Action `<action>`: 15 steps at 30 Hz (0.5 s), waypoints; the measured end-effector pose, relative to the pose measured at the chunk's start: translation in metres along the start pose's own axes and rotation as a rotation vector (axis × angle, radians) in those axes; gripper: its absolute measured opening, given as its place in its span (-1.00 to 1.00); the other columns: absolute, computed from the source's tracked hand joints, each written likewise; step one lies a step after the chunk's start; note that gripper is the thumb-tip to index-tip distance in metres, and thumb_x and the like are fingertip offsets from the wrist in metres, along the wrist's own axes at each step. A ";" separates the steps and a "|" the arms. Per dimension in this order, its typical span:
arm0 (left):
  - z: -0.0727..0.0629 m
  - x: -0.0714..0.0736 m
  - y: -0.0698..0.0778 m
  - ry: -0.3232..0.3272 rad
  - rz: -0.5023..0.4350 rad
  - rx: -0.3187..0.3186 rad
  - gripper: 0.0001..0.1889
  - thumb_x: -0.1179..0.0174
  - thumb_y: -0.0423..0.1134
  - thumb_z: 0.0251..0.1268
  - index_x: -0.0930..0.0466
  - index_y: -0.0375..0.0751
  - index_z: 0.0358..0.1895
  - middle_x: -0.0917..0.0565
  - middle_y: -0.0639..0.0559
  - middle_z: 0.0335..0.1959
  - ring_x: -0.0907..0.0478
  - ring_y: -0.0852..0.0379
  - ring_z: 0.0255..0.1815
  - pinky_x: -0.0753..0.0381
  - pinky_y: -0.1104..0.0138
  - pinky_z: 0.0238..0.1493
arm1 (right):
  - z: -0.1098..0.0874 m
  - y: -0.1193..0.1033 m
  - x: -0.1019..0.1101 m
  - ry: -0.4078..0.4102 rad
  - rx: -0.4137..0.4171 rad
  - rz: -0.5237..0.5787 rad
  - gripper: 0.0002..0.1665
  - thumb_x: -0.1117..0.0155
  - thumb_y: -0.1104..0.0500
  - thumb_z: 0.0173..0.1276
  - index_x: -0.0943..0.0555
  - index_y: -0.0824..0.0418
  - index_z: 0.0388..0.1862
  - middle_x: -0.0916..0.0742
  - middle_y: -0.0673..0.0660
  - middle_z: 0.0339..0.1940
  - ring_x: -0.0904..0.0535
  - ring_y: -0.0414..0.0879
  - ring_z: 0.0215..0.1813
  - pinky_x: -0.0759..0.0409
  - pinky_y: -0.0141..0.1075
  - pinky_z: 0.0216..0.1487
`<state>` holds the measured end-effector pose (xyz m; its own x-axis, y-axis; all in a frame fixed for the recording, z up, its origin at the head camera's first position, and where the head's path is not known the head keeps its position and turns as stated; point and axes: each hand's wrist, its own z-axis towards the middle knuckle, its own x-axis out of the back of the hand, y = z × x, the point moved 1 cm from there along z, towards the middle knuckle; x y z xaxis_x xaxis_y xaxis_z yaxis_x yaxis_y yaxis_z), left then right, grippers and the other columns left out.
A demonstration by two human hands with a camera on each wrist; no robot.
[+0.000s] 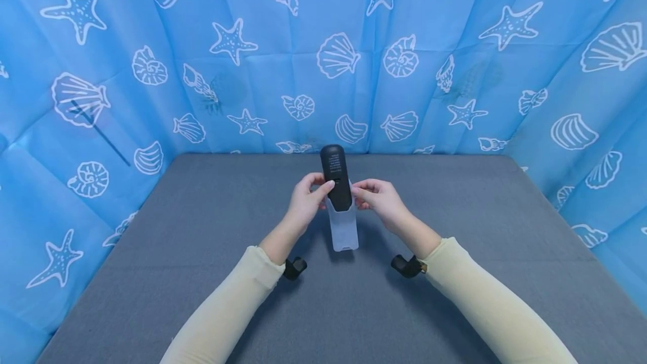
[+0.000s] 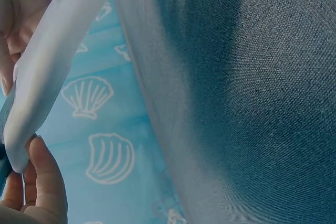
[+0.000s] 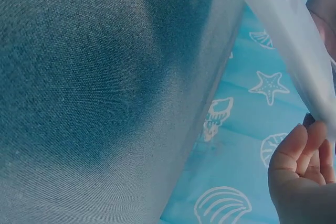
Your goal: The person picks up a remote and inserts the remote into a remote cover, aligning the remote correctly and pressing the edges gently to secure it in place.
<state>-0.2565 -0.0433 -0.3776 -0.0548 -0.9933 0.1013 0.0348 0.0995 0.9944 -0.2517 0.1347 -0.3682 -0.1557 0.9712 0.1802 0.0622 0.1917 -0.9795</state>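
A black remote control (image 1: 334, 170), its printed back toward me, stands partly inside a translucent whitish sleeve cover (image 1: 344, 232). The cover wraps its lower part and extends below it toward me. My left hand (image 1: 307, 198) grips the remote from the left, thumb lying on its back. From the right, my right hand (image 1: 376, 198) pinches the edge of the cover near its opening. In the left wrist view the cover (image 2: 50, 56) hides most of the remote. The right wrist view shows the cover (image 3: 296, 40) above my curled right fingers (image 3: 294, 148).
A grey cloth-covered table (image 1: 202, 212) lies beneath both hands. Behind it and along both sides hangs a blue curtain (image 1: 283, 77) with white shells and starfish. Black wrist mounts (image 1: 406, 267) stick out under both forearms, low over the table.
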 end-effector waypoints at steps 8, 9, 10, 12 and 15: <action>-0.002 -0.001 0.001 -0.008 -0.003 -0.002 -0.68 -0.16 -0.17 0.43 -0.50 -0.29 0.10 -0.56 -0.15 -0.03 -0.51 0.03 -0.21 -0.58 0.03 -0.10 | -0.002 0.000 0.000 0.005 -0.012 0.007 -0.71 -0.15 0.21 0.48 -0.57 0.45 -0.04 -0.57 0.15 -0.38 -0.47 -0.03 -0.29 -0.52 -0.34 -0.23; -0.002 -0.001 0.001 -0.009 -0.005 -0.005 -0.67 -0.16 -0.17 0.43 -0.50 -0.29 0.11 -0.56 -0.15 -0.02 -0.51 0.02 -0.19 -0.57 0.00 -0.07 | -0.002 -0.001 0.000 0.008 -0.014 0.009 -0.72 -0.15 0.21 0.48 -0.57 0.45 -0.04 -0.57 0.14 -0.39 -0.47 -0.03 -0.30 -0.52 -0.34 -0.23; -0.002 -0.001 0.001 -0.011 -0.006 -0.009 -0.66 -0.16 -0.17 0.43 -0.49 -0.29 0.12 -0.56 -0.16 -0.01 -0.52 0.01 -0.17 -0.57 -0.01 -0.06 | -0.002 -0.001 -0.001 0.011 -0.016 0.011 -0.72 -0.14 0.21 0.48 -0.57 0.45 -0.05 -0.56 0.14 -0.40 -0.48 -0.04 -0.31 -0.52 -0.35 -0.24; -0.003 0.000 0.001 -0.013 -0.007 -0.018 -0.65 -0.15 -0.17 0.43 -0.49 -0.29 0.14 -0.55 -0.16 0.00 -0.52 -0.01 -0.15 -0.56 -0.02 -0.06 | -0.002 -0.002 -0.002 0.017 -0.020 0.007 -0.72 -0.15 0.21 0.48 -0.57 0.45 -0.05 -0.56 0.13 -0.41 -0.48 -0.04 -0.31 -0.53 -0.35 -0.24; -0.004 0.001 0.001 -0.018 0.003 -0.033 -0.63 -0.15 -0.17 0.44 -0.48 -0.29 0.18 -0.53 -0.17 0.01 -0.53 -0.04 -0.13 -0.55 -0.04 -0.04 | -0.003 -0.003 -0.003 0.023 -0.021 -0.001 -0.72 -0.14 0.22 0.48 -0.57 0.45 -0.04 -0.57 0.12 -0.42 -0.48 -0.03 -0.31 -0.53 -0.36 -0.24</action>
<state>-0.2528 -0.0442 -0.3763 -0.0726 -0.9918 0.1053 0.0681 0.1004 0.9926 -0.2484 0.1321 -0.3658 -0.1327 0.9741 0.1831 0.0829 0.1950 -0.9773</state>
